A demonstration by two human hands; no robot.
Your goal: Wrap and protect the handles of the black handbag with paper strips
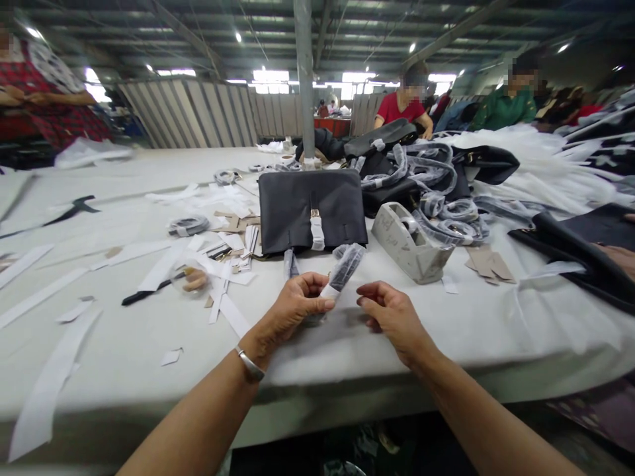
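My left hand pinches the white-taped end of a bag strap wrapped in clear plastic. The strap runs up to a dark grey handbag lying flat on the white table. A white wrap covers the bag's metal clasp. My right hand hovers just right of the strap end, fingers curled and apart, holding nothing. A silver bracelet sits on my left wrist.
A grey tape dispenser stands right of the bag. Behind it lie wrapped straps and black bags. White paper strips and a tape roll litter the left. Several people work along the far side; a pillar rises mid-table.
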